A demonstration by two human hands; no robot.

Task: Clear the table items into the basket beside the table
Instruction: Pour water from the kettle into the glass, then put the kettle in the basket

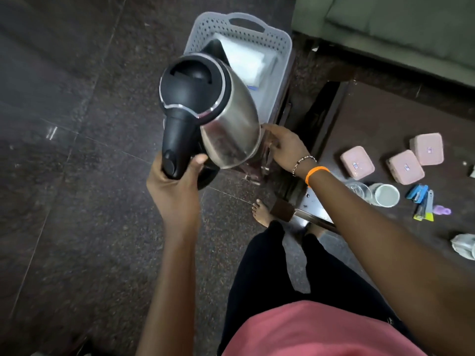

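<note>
A steel electric kettle [226,124] with a black lid and handle hangs tilted above the near end of the grey perforated basket [280,47], which stands on the floor left of the dark table [385,124]. My left hand [177,183] is shut on the kettle's black handle. My right hand [285,147] reaches from the table side, fingers spread against the edge of the kettle's base. White packets [246,62] and a black object [214,48] lie inside the basket. The kettle hides the basket's near rim.
On the table lie three pink lidded boxes [357,161], a clear glass [359,191], a white cup [386,195], a blue stapler [417,192], a purple item [442,209] and a white object [465,245]. A green sofa [398,24] stands behind. My bare foot [262,211] is by the table leg.
</note>
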